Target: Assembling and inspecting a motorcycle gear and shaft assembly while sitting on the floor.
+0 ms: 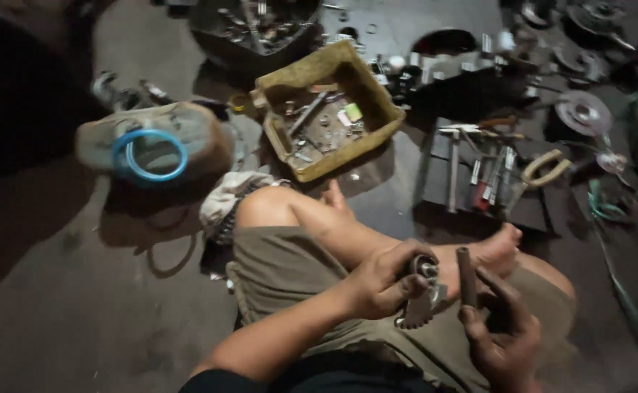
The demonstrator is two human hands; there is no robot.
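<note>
I sit cross-legged on a dark floor. My left hand (381, 280) grips a small metal part with a round bearing end and a toothed lower edge (422, 291), held over my lap. My right hand (504, 335) holds a short dark cylindrical shaft (466, 275) upright, just right of the metal part and not touching it. Both hands are greasy. My bare foot (497, 251) lies just behind them.
A yellowish tray (377, 102) with loose bolts and small parts sits ahead. To its right a dark board (435, 185) carries a hammer, pliers and other tools. A casing with a blue ring (149, 154) lies left. Discs and engine parts crowd the far right.
</note>
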